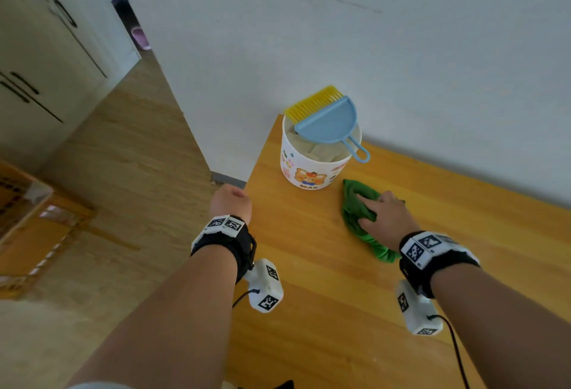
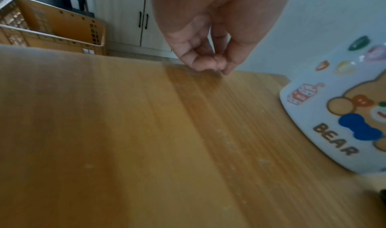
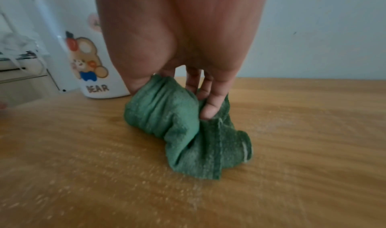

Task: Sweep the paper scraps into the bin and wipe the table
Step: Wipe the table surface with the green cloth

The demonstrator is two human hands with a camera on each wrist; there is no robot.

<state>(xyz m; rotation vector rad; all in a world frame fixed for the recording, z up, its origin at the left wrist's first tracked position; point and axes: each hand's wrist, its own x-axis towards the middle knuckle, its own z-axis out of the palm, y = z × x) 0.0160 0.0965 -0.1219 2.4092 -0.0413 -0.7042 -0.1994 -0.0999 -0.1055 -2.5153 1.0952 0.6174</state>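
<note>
A bunched green cloth point(image 1: 358, 206) point(image 3: 177, 124) lies on the wooden table point(image 1: 309, 280), just right of the white bear bin point(image 1: 309, 169) point(image 3: 83, 50). My right hand point(image 1: 383, 215) point(image 3: 204, 99) presses down on the cloth, which is gathered between thumb and fingers. Paper scraps point(image 1: 321, 149) lie inside the bin. A blue dustpan point(image 1: 327, 123) and a yellow brush point(image 1: 312, 102) rest across its rim. My left hand point(image 1: 230, 200) point(image 2: 208, 63) sits at the table's left edge with its fingers curled together, holding nothing.
The bin stands in the table's far left corner against the white wall point(image 1: 401, 48). An orange crate point(image 1: 31, 218) point(image 2: 52, 26) sits on the floor at left, and a white cabinet point(image 1: 46, 64) stands beyond it. Fine crumbs speckle the table point(image 3: 146, 173) near the cloth.
</note>
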